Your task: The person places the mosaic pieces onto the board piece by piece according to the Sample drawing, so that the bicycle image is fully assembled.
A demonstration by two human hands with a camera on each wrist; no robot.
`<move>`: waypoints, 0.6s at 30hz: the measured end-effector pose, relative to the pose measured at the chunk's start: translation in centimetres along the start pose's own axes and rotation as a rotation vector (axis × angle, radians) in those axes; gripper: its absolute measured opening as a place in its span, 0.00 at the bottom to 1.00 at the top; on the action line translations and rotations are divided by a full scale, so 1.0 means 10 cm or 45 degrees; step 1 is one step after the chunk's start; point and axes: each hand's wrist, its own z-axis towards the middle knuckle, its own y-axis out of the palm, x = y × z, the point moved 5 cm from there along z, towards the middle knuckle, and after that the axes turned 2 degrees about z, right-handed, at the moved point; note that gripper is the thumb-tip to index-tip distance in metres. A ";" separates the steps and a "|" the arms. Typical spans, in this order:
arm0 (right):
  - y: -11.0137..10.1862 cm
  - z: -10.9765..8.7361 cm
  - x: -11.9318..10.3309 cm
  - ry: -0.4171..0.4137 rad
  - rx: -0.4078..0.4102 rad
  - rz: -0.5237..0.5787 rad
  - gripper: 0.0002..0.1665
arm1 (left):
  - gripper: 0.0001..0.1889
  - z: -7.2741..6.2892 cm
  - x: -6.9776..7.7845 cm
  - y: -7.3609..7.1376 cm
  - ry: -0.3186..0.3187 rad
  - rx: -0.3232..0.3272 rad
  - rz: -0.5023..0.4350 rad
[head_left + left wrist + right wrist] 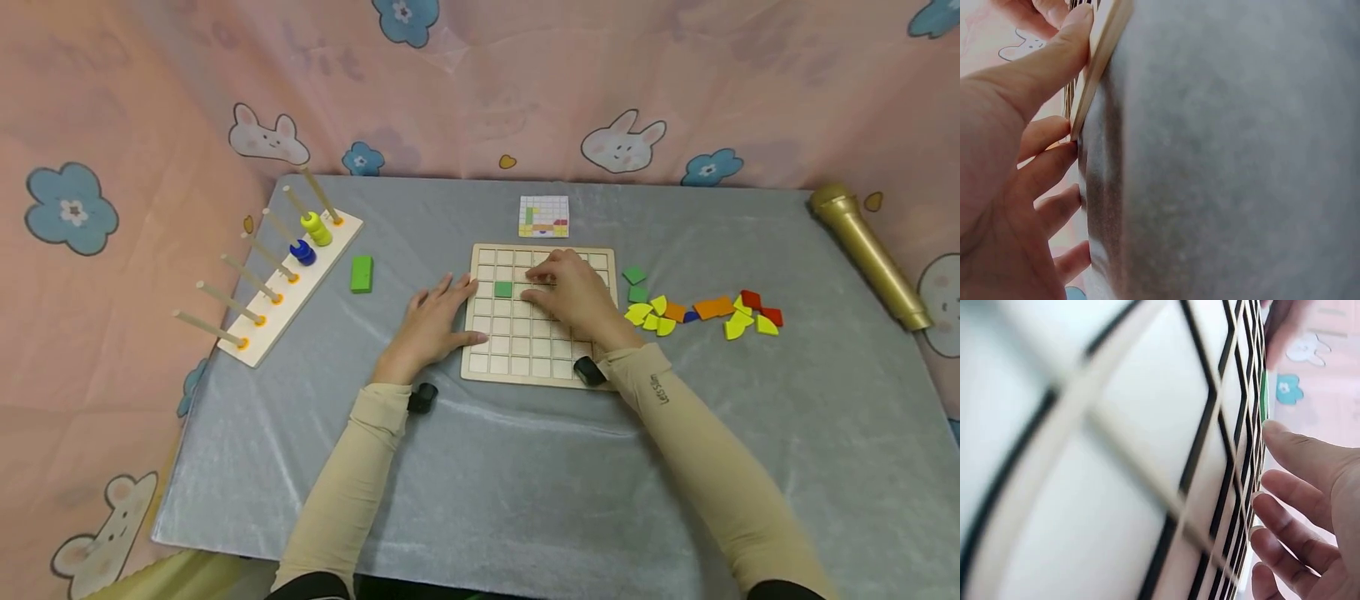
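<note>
A wooden grid board (pixel 498 367) lies in the middle of the table, with one green square tile (pixel 503 289) in its upper left part. My left hand (pixel 431 329) rests at the board's left edge, fingers spread and thumb touching the rim. In the left wrist view the thumb lies along the board's wooden edge (pixel 1100 69). Over the upper right cells is my right hand (pixel 573 292), its thumb and fingers apart. The right wrist view shows these fingers (pixel 1291 537) loosely bent at the grid, with no piece visible between them.
Right of the board lie two green tiles (pixel 637 295) and several yellow, orange, blue and red pieces (pixel 712 308). Behind it is a pattern card (pixel 543 217). Leftward stand a green block (pixel 362 274) and a peg rack (pixel 270 321) with rings. A gold microphone (pixel 870 254) lies far right.
</note>
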 end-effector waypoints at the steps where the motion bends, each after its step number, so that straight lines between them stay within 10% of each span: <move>1: -0.03 -0.01 0.04 0.016 0.005 0.005 0.22 | 0.49 0.00 0.00 0.00 0.000 0.001 0.001; 18: -0.54 -0.28 0.58 0.245 0.096 0.142 0.23 | 0.49 -0.02 0.01 0.00 0.029 0.014 -0.010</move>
